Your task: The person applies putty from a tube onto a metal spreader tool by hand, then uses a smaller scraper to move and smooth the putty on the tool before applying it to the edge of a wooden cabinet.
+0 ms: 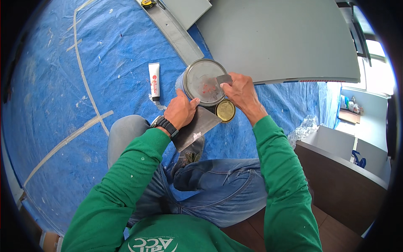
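Observation:
A round metal can [205, 71] stands upright on the blue sheet, its grey lid smeared with red paste. My left hand [182, 110] is closed round a wide putty knife [198, 129], whose handle is hidden in the palm; a white dab sits on its blade. The index finger and thumb of that hand touch the can's side and rim. In my right hand [241, 91] a small metal scraper [223, 79] is pinched over the lid, near the red smear. A small tin with a gold-coloured lid [225, 110] stands against the can's near right side.
A white tube [154, 80] lies left of the can. Beyond are a long metal strip [170, 31], a yellow tape measure [147, 3] and a large grey panel [277, 40]. To my right stands a dark-fronted drawer [342, 185] with crumpled clear plastic [304, 129]. Blue sheeting [54, 101] covers the floor.

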The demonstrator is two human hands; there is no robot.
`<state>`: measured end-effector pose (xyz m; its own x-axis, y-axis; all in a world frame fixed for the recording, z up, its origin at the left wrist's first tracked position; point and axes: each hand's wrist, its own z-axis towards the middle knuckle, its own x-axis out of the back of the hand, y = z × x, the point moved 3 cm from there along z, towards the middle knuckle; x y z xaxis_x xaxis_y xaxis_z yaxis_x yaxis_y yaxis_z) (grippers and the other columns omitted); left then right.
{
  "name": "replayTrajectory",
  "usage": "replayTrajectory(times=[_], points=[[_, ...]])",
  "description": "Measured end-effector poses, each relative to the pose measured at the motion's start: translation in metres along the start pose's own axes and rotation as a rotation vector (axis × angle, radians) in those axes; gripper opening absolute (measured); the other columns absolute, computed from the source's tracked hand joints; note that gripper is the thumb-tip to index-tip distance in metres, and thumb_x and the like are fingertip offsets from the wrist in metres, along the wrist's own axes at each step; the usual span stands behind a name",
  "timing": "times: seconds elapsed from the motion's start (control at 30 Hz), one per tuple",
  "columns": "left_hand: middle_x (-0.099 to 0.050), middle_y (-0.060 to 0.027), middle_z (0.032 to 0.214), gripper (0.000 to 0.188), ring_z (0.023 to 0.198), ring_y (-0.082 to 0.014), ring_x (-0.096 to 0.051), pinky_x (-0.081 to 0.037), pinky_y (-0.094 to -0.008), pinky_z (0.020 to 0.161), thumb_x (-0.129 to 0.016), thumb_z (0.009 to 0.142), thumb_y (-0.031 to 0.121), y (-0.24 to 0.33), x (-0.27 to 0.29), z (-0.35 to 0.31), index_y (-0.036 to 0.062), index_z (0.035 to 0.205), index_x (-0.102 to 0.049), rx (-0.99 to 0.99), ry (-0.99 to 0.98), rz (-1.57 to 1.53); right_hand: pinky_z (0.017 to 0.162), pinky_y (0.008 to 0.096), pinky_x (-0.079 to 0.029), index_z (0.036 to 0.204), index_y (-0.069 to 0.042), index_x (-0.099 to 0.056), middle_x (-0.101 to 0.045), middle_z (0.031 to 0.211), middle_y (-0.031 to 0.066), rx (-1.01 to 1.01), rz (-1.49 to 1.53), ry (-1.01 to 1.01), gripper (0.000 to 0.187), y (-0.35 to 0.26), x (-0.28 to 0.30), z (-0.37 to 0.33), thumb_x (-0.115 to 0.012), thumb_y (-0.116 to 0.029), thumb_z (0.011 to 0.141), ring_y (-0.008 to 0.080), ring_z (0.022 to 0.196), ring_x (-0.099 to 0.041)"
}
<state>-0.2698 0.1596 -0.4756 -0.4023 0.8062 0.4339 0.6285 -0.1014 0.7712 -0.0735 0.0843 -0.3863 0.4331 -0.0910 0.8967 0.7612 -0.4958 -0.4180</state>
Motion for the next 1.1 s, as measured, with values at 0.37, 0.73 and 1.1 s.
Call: replayTrajectory(times=[0.37, 0.73, 1.1], points=[[-0.069, -0.0389, 0.096, 0.053, 0.095, -0.054, -0.069, -0.055, -0.0553, 0.081, -0.064, 0.101, 0.034, -0.003, -0.006, 0.004, -0.0138, 0.115, -0.048, -0.071, 0.007, -0.018, 0.073, 0.0529, -0.055, 0.081, 0.007, -0.064, -0.067, 0.08, 0.029, 0.097, -0.011, 0.078, 0.021, -0.005, -0.021, -0.004, -0.059, -0.014, 0.083, 0.0498, 0.077, -0.065], [-0.07, -0.0375, 0.099, 0.053, 0.098, -0.0529, -0.069, -0.056, -0.0543, 0.086, -0.063, 0.102, 0.036, -0.006, -0.006, 0.008, -0.0121, 0.119, -0.049, -0.037, -0.026, -0.017, 0.074, 0.0519, -0.053, 0.081, 0.005, -0.065, -0.067, 0.085, 0.0263, 0.097, -0.002, 0.061, 0.02, 0.002, -0.02, -0.005, -0.064, -0.015, 0.085, 0.0468, 0.081, -0.065], [-0.072, -0.0338, 0.098, 0.056, 0.097, -0.0488, -0.072, -0.058, -0.0528, 0.083, -0.062, 0.102, 0.041, -0.001, 0.001, 0.009, -0.0113, 0.116, -0.051, 0.006, -0.079, 0.096, 0.072, 0.0507, -0.053, 0.086, 0.002, -0.068, -0.064, 0.085, 0.0212, 0.139, -0.047, -0.016, 0.014, -0.002, -0.011, -0.026, -0.067, -0.012, 0.087, 0.0429, 0.081, -0.066]])
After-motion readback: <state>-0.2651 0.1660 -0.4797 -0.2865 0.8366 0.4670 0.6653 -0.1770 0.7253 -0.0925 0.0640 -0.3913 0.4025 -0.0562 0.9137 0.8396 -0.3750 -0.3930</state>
